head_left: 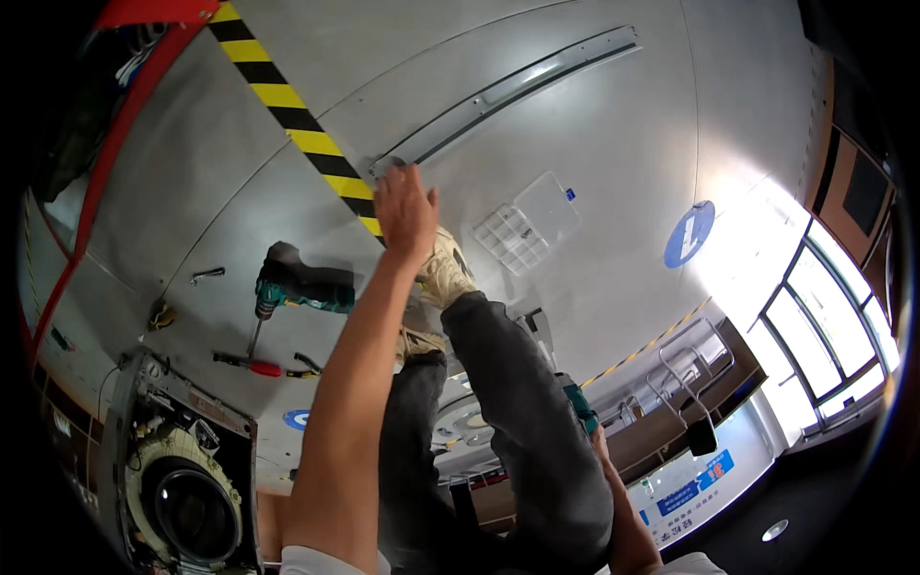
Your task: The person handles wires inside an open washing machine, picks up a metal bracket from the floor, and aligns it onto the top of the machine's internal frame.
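Note:
My left hand [406, 213] is stretched out over the floor, palm down, its thumb apart from the fingers. Its fingertips are at the near end of a long grey metal strip [498, 94]; whether they touch it I cannot tell. Beyond my right knee, my right hand [601, 447] is closed around a teal and black cordless drill [579, 402], partly hidden by my leg. A second teal and black cordless drill [278, 287] lies on the floor to the left of my left forearm. Right of my left hand lies a clear compartment box [502, 240], its lid folded open.
A red and black screwdriver [251, 365], pliers [306, 366] and a small metal tool [207, 275] lie on the left. An opened front-loading washing machine [182, 450] stands lower left. Yellow-black tape [299, 125] crosses the floor. A metal-framed chair [692, 374] is at the right.

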Demonstrator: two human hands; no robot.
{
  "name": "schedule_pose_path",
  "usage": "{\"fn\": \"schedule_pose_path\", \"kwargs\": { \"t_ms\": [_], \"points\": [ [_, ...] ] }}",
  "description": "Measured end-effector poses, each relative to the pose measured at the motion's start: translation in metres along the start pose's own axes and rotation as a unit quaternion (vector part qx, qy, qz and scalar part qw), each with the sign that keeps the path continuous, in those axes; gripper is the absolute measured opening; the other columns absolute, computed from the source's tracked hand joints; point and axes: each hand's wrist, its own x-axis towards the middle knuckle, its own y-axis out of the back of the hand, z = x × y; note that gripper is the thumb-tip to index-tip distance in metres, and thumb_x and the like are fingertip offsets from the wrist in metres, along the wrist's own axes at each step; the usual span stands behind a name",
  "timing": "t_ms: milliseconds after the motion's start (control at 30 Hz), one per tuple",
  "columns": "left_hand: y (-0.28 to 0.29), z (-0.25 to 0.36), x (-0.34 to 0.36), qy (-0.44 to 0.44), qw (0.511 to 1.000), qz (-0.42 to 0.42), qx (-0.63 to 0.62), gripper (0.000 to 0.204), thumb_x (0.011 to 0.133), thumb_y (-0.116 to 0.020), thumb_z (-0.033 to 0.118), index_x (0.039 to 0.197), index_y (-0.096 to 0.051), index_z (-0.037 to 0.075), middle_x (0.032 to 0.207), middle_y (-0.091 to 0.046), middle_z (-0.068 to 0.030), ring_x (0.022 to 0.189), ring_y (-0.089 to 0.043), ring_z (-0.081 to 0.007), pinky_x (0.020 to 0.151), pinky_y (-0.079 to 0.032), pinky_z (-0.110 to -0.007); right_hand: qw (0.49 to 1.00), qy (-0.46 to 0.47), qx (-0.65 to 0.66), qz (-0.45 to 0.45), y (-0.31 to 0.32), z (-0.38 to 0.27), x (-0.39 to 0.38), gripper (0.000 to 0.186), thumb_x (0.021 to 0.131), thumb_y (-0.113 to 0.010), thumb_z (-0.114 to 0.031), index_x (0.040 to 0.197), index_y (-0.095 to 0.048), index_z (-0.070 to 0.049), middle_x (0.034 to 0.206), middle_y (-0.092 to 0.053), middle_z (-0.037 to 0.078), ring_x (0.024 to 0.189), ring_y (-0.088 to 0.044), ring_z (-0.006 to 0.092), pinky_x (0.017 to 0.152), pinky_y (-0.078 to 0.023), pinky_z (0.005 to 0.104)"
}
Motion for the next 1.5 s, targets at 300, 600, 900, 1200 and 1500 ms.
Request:
{"fn": "schedule_pose_path", "kwargs": {
  "t_ms": [300,600,900,1200,1500],
  "points": [
    [0.003,-0.010,0.051,-0.028,0.995,-0.050,0.082,0.057,0.072,-0.079,0.027,0.113,-0.045,0.006,0.109,-0.048,-0.0130,0.103,-0.050,-0.0305,0.085,-0.040,-0.042,0.995,0.073,0.056,-0.030,-0.019,0.018,0.012,0.016,0.079,-0.051,-0.007,0.089,-0.061,-0.001,0.081,-0.062,0.026,0.081,-0.061,0.0432,0.067,-0.047,0.0473],
    [0.006,-0.014,0.062,-0.058,0.984,-0.091,0.139,0.050,0.072,-0.079,0.025,0.103,-0.046,0.005,0.105,-0.051,-0.0119,0.099,-0.055,-0.0287,0.077,-0.050,-0.040,0.998,0.034,-0.044,-0.042,-0.002,-0.052,0.005,0.019,0.079,-0.058,-0.016,0.093,-0.062,-0.004,0.088,-0.064,0.023,0.089,-0.060,0.0431,0.071,-0.049,0.0462],
    [0.002,-0.012,0.069,-0.095,0.980,-0.109,0.139,0.051,0.068,-0.079,0.026,0.101,-0.047,0.004,0.102,-0.054,-0.0138,0.097,-0.058,-0.0303,0.078,-0.052,-0.038,0.994,0.108,-0.035,-0.009,-0.028,-0.019,0.011,0.022,0.078,-0.061,-0.018,0.095,-0.061,-0.004,0.088,-0.064,0.022,0.089,-0.060,0.0419,0.071,-0.049,0.0436],
    [0.053,0.020,0.050,-0.023,0.972,-0.227,0.054,0.047,0.072,-0.072,0.030,0.102,-0.050,0.000,0.093,-0.063,-0.0205,0.091,-0.062,-0.0372,0.078,-0.050,-0.045,1.000,0.008,0.003,0.003,-0.025,-0.007,-0.009,0.032,0.076,-0.064,-0.023,0.101,-0.061,-0.002,0.091,-0.064,0.024,0.093,-0.060,0.0417,0.075,-0.049,0.0421],
    [0.181,0.105,0.034,-0.027,0.977,-0.198,0.077,0.050,0.075,-0.070,0.039,0.101,-0.053,-0.001,0.089,-0.065,-0.0234,0.089,-0.063,-0.0399,0.076,-0.049,-0.047,0.997,-0.067,0.039,0.011,0.008,0.011,-0.073,0.038,0.070,-0.070,-0.025,0.094,-0.061,0.003,0.089,-0.065,0.024,0.089,-0.063,0.0390,0.075,-0.049,0.0427]
  ]
}}
